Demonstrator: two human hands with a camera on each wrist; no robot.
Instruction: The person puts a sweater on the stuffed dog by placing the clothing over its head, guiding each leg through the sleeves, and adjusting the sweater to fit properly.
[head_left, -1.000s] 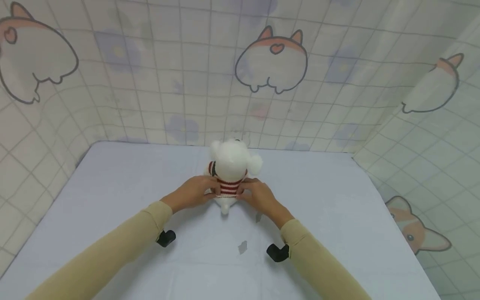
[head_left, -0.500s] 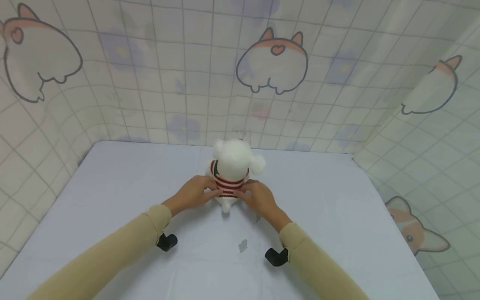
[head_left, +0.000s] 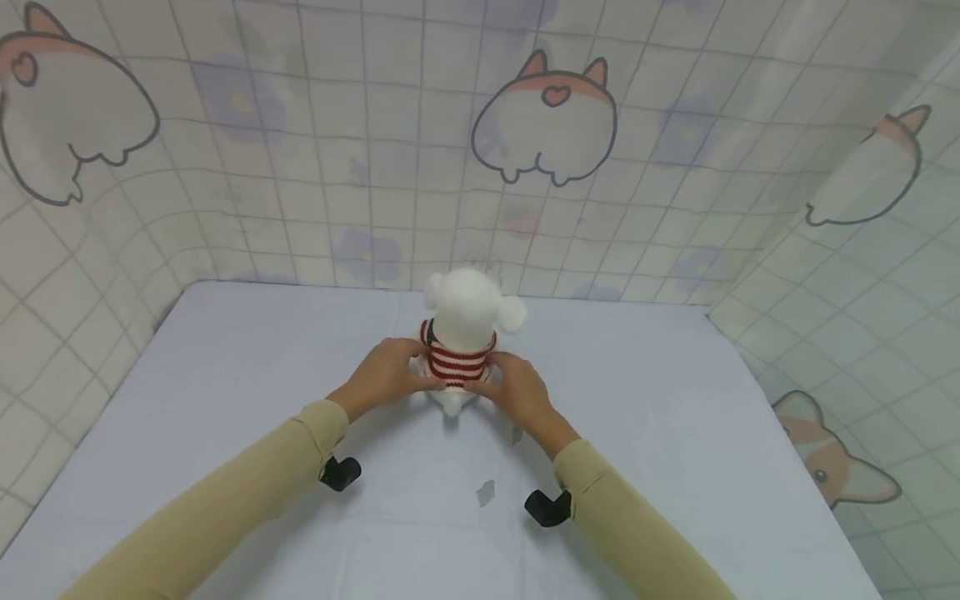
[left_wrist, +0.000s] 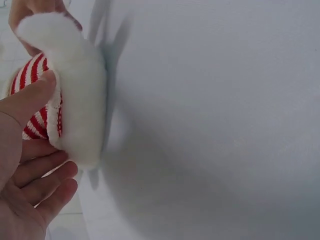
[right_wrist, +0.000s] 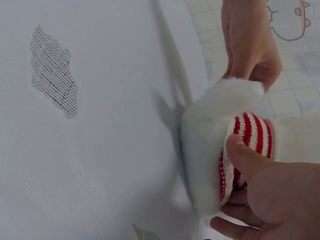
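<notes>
A white plush toy (head_left: 467, 304) with rounded ears sits on the table, its back and stubby tail towards me. It wears a red-and-white striped knit sweater (head_left: 457, 365). My left hand (head_left: 386, 372) holds the toy's left side, thumb on the back of the sweater near the hem. My right hand (head_left: 520, 389) does the same on the other side. In the left wrist view, the left thumb presses the knit by the hem (left_wrist: 54, 112) while the fingers curl beside the toy's flank. In the right wrist view, the right thumb lies over the stripes (right_wrist: 255, 132). The toy's front is hidden.
A white cloth covers the table (head_left: 637, 400), with a small grey mesh patch (head_left: 486, 492) in front of the toy. Behind stands a checked curtain (head_left: 360, 167) printed with corgis. Black curved pieces (head_left: 549, 508) stick out from under both sleeves.
The toy has shifted slightly away from me, its head more upright and its tail higher in view. Both hands have moved with it, fingers reaching further round its sides.
</notes>
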